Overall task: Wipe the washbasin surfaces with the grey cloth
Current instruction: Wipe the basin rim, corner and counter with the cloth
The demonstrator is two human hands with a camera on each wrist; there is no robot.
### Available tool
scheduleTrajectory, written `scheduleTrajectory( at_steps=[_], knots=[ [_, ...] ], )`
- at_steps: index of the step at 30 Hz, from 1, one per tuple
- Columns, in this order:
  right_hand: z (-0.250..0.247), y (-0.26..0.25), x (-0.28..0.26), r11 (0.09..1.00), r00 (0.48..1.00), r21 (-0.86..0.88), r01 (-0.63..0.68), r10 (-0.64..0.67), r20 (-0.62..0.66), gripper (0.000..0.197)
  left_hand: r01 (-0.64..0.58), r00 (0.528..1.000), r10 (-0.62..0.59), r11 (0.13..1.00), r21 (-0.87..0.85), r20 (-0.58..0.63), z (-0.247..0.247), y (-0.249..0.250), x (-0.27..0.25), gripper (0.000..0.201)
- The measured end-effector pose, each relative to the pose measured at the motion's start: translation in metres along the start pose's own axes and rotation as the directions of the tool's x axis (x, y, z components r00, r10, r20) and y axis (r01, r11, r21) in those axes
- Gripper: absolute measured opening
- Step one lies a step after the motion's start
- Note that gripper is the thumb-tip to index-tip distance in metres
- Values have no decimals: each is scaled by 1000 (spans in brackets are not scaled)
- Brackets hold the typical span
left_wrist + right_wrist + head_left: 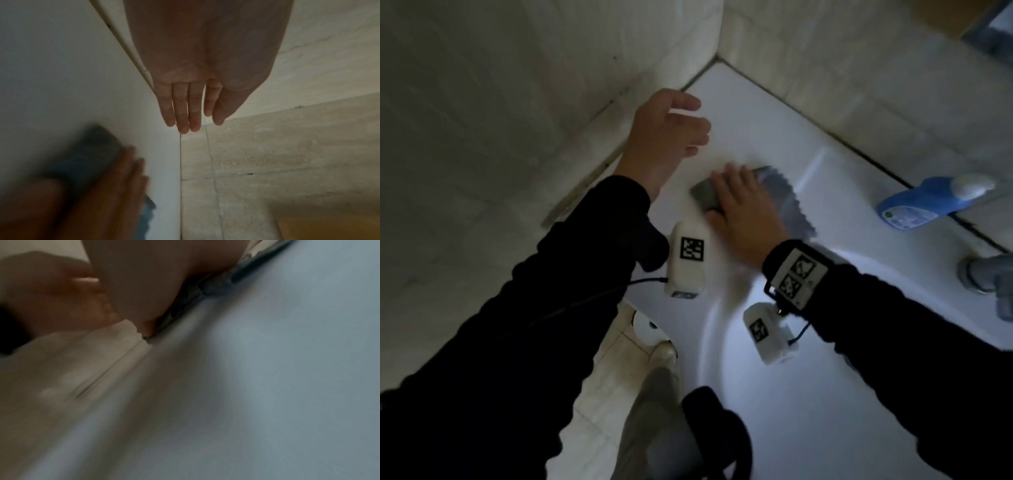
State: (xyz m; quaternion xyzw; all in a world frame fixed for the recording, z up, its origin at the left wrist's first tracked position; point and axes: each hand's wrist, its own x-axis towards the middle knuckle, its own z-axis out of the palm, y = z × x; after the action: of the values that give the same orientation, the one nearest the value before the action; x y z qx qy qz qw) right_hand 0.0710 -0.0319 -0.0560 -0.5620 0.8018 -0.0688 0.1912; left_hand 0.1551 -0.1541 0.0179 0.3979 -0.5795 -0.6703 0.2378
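Note:
The grey cloth [784,202] lies flat on the white washbasin [750,113] top, near the bowl's left rim. My right hand [743,202] presses on it with straight fingers, blurred by motion. The cloth [88,155] and that hand [98,194] also show in the left wrist view. My left hand [671,130] hovers over the basin's back left corner, fingers relaxed and holding nothing; the left wrist view shows its fingers [185,110] straight. In the right wrist view the palm [144,280] covers the cloth's edge [207,287].
Tiled walls [517,120] close in on the left and behind. A blue and white spray bottle [928,202] lies on the ledge at the right. A grey tap [993,277] stands at the far right. The bowl [774,377] sinks below my right wrist.

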Motion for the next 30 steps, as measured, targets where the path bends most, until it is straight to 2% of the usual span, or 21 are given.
scheduleTrajectory(
  at_steps=[2,3,5,7,8,10,12,14,16,20,22,23,25,27,30],
  knots=[
    [14,-25,-19,977,976,-33,213,-210,61,62,-15,1000,14,1000,-14,-18,-3,2,-3,16],
    [18,-33,-28,958,950,-27,287,-281,138,64,-21,1000,21,1000,-17,-19,-4,3,-4,16],
    [17,-35,-39,911,883,-13,412,-396,251,66,-32,999,32,999,-22,-4,-10,4,-7,17],
    [6,-29,-31,891,865,-35,453,-430,259,59,-39,999,39,999,-28,3,-17,4,-9,19],
    [1,-21,-20,892,878,-71,447,-423,224,54,-42,999,42,998,-37,-3,-20,5,-9,20],
    [-11,2,14,936,930,-72,344,-329,167,53,-39,999,38,998,-58,-22,-28,4,-8,20],
    [-28,22,45,972,973,-63,227,-223,54,57,-38,999,36,997,-63,-27,-33,6,-6,20],
    [-43,40,74,994,995,-68,86,-89,-34,52,-40,999,39,997,-63,-18,-37,7,-6,20],
    [-54,52,97,994,997,-104,17,-24,-68,50,-40,999,39,997,-69,-12,-43,7,-7,20],
    [-71,55,125,952,985,-306,-2,-51,-163,46,-49,999,48,996,-75,-20,-52,5,-9,17],
    [-75,46,129,908,971,-413,-71,-32,-237,40,-54,998,53,996,-69,-16,-55,3,-11,16],
    [-76,41,130,907,967,-409,-103,-5,-255,37,-55,998,54,996,-69,-16,-57,2,-12,16],
    [-76,34,133,937,974,-325,-126,54,-220,39,-51,999,50,996,-76,-21,-60,2,-13,16],
    [-71,27,133,966,983,-230,-115,77,-166,52,-41,999,39,996,-83,-28,-64,3,-13,18],
    [-50,5,128,986,995,-159,46,-59,-78,66,-27,999,24,996,-84,-32,-65,4,-13,19]
  ],
)
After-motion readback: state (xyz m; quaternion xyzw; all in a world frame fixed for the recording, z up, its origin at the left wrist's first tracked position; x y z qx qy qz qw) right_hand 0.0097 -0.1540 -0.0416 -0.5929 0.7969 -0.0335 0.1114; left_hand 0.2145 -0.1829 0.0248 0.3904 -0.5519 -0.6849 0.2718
